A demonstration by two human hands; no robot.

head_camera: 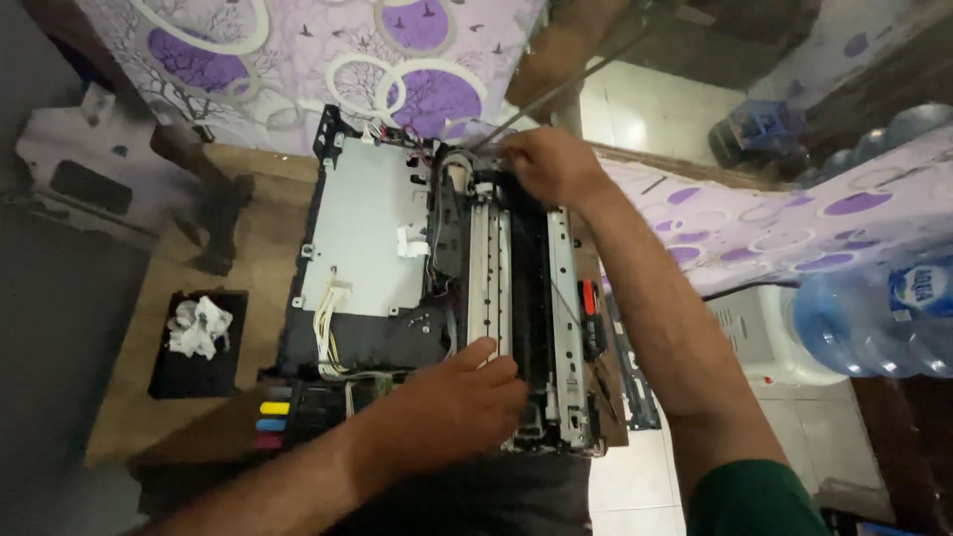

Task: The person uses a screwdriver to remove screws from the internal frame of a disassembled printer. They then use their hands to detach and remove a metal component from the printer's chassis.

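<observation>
Where a wooden table (248, 238) stands on pale floor tiles beside purple circle-patterned cloth (754, 228), one opened inkjet printer (437, 298) lies on it, cover off, metal plate up. Two water jugs (874, 308) at right, one white rag (199, 326) in a black tray. Left hand (467, 392) presses fingers curled onto the roller frame; right hand (551, 164) pinches something at the far end, grip contents unclear.

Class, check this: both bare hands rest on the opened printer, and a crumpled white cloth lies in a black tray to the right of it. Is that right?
Not quite. In the head view the crumpled white cloth lies in the black tray to the left of the opened printer, not the right. The left hand and right hand are both on the printer.
</observation>
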